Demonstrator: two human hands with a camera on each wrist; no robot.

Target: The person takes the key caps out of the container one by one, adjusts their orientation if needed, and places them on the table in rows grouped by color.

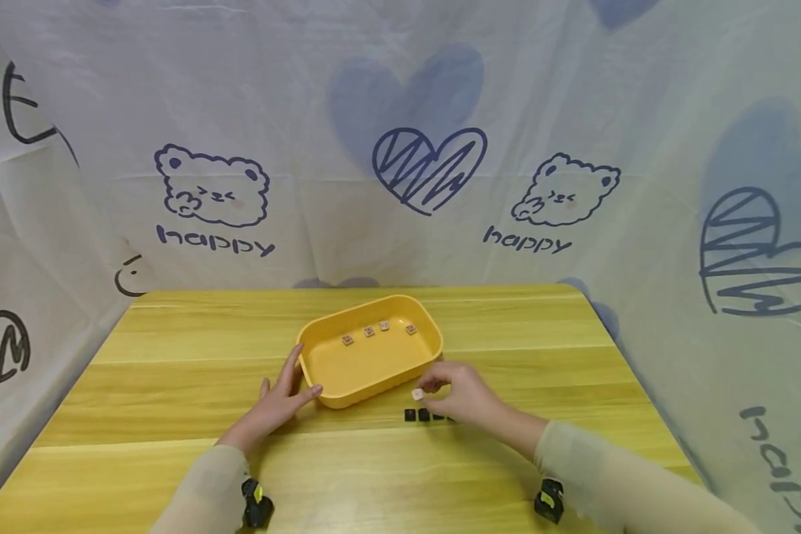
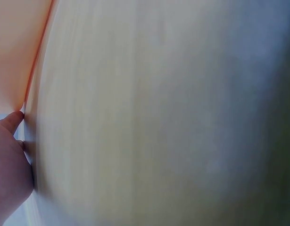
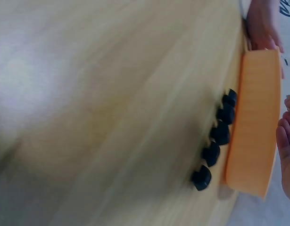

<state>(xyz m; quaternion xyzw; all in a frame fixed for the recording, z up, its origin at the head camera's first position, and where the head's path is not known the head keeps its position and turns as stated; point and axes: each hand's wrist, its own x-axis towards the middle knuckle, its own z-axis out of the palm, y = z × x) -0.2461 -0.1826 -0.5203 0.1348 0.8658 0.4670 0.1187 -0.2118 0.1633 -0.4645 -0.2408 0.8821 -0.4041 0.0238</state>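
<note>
My left hand point(image 1: 277, 408) holds the left end of a yellow plastic tray point(image 1: 370, 389), its thumb at the front rim and its fingers along the left side. My right hand point(image 1: 463, 393) pinches a small white block point(image 1: 417, 394) between thumb and fingertips, just outside the tray's front right. Below it on the table stands a row of several small black blocks point(image 3: 211, 153), partly covered by this hand in the head view. Inside the tray, toward the back, lie several small light blocks point(image 1: 368, 331) with reddish marks.
The wooden table point(image 1: 173, 415) spreads around the tray on all sides. A white cloth point(image 1: 320, 178) printed with hearts, bears and writing hangs behind the table and along both sides. A black device point(image 1: 256, 504) is strapped at each wrist.
</note>
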